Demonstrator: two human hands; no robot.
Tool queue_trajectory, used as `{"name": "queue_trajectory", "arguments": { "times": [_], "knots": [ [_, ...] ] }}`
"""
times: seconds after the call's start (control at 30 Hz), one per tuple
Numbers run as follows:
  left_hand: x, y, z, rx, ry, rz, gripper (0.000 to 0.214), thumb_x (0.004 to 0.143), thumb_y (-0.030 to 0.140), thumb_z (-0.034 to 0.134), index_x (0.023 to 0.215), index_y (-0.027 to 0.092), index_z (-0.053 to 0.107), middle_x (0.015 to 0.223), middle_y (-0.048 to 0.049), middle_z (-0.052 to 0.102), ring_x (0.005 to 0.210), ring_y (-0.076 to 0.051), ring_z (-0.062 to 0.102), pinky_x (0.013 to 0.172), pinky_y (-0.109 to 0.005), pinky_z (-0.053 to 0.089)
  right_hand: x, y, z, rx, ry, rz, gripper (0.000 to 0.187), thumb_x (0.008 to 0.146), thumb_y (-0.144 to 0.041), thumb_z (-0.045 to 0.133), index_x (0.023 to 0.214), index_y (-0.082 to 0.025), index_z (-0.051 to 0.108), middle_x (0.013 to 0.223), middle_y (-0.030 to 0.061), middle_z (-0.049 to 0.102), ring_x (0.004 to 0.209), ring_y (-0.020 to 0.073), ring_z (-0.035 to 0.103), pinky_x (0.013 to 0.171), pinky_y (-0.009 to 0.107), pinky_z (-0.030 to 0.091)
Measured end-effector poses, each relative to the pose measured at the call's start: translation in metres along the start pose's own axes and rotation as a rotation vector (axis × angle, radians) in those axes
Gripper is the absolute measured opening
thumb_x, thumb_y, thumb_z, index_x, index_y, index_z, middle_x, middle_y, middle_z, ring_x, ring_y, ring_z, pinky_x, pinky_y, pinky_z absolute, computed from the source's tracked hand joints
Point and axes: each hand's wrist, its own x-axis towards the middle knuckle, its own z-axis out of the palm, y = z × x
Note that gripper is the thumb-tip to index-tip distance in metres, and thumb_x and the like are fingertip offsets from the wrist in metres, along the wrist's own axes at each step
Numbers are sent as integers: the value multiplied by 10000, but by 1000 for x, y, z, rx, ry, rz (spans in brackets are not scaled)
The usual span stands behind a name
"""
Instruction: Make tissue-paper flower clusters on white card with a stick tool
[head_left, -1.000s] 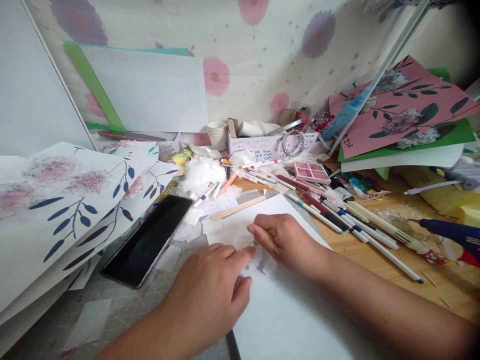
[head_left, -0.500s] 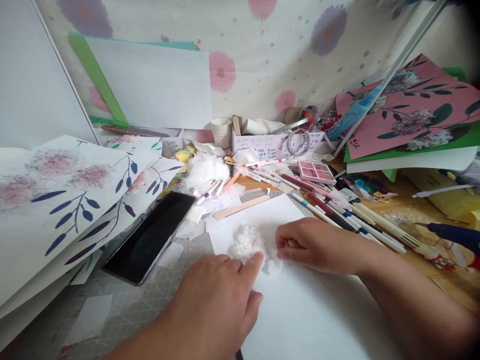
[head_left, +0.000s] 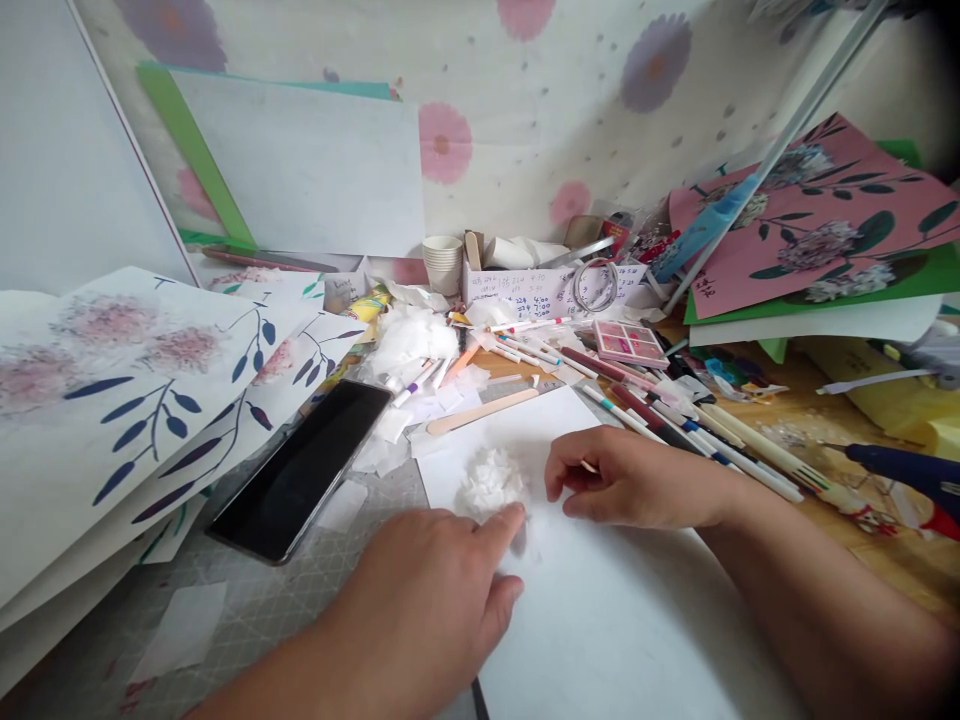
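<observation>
A crumpled ball of white tissue paper (head_left: 491, 482) sits on a large white sheet of paper (head_left: 600, 620). My left hand (head_left: 427, 580) reaches in from the lower left, index finger stretched out and its tip at the lower right edge of the tissue ball. Its thumb is spread away and the other fingers are partly hidden. To the right, my right hand (head_left: 607, 475) hovers over the sheet, apart from the ball. Its fingers are loosely curled, with a small gap between thumb and forefinger and nothing visible in them.
A phone (head_left: 304, 470) lies left on the grey cutting mat (head_left: 277, 620). Behind the sheet are a wooden craft stick (head_left: 482, 411), loose white tissue (head_left: 412, 345) and several marker pens (head_left: 720, 450). Flower pictures (head_left: 150, 370) stand left; a glue gun (head_left: 900, 468) is at right.
My right hand has drawn slightly up, away from the tissue ball, and its fingers have loosened. The loose flap of tissue beside it no longer shows. My left hand has hardly moved.
</observation>
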Motion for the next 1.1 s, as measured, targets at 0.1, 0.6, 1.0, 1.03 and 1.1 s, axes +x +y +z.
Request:
{"name": "queue_trajectory", "arguments": {
  "times": [0.1,0.6,1.0,1.03,1.1],
  "knots": [
    [-1,-2,1,-6,12,5,458,886,356,443,1339,298,481,867,-81,719,814,-294,672,712,-420,500,1,-1,1,-66,27,-8,223,677,-88,605,870,-167,683,680,-26,504,604,103,457,536,205,351],
    [-1,-2,2,2,21,-4,425,881,382,451,1282,272,534,864,-97,716,812,-309,672,704,-443,507,7,-13,21,16,224,-219,139,668,-27,587,701,-156,627,716,-5,596,624,94,498,561,197,380],
    [-1,-4,1,-22,37,9,444,885,374,454,1315,281,511,875,-86,724,815,-297,675,706,-417,500,25,6,29,-107,368,-323,110,746,-67,619,746,-169,661,782,15,558,678,116,560,608,228,416],
    [-1,-4,1,-26,41,12,442,885,371,455,1314,282,511,877,-85,724,815,-297,675,706,-418,501,24,6,28,-97,361,-321,119,740,-55,617,744,-167,661,781,14,558,675,114,559,606,224,417],
    [0,-5,1,-29,52,19,436,885,360,455,1311,286,511,879,-80,723,815,-297,675,707,-422,500,22,4,26,-63,351,-322,136,724,-32,616,740,-159,659,778,12,560,674,109,556,606,217,419]
  ]
}}
